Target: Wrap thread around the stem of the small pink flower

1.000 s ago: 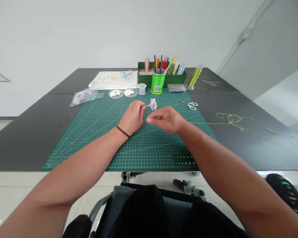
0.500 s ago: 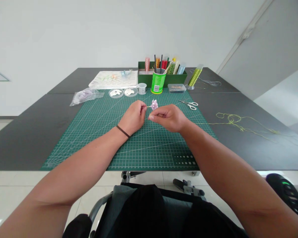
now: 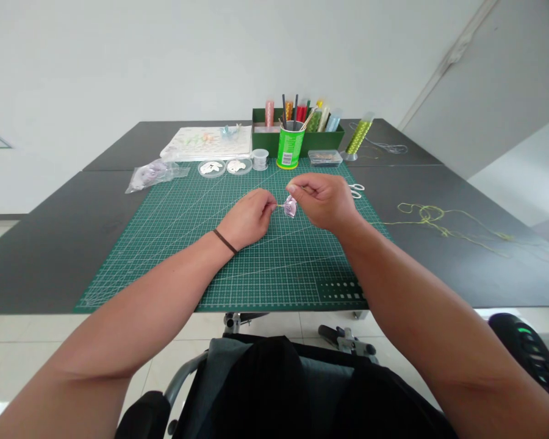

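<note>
As a person sits at a dark desk (image 3: 50,268) with both forearms reaching forward, the head-worn view looks down over a green cutting mat (image 3: 274,286) printed with a white grid. Above the middle of the mat, a small lilac flower (image 3: 290,206) on a thin stem (image 3: 280,207) is held up, clear of the surface. The left hand (image 3: 247,219), with a dark wristband (image 3: 225,241), has a closed grip, pinching the stem between thumb and fingers. The right hand (image 3: 322,201) curls just above and beside the bloom with its fingertips drawn together; whether its grip holds anything cannot be told.

The petals already appear gathered into a full head on the stem, so that much looks done. Nothing in view settles what is left. Along the far edge of the mat sit a clear bag of lilac material (image 3: 153,175), two round clear dishes of white pieces (image 3: 211,167), a small clear jar (image 3: 260,159) and a green cup of pens and sticks (image 3: 289,149). Scissors (image 3: 355,191) lie mostly hidden behind the right hand, and loose yellow-green cord (image 3: 427,213) trails across the desk to the right.
</note>
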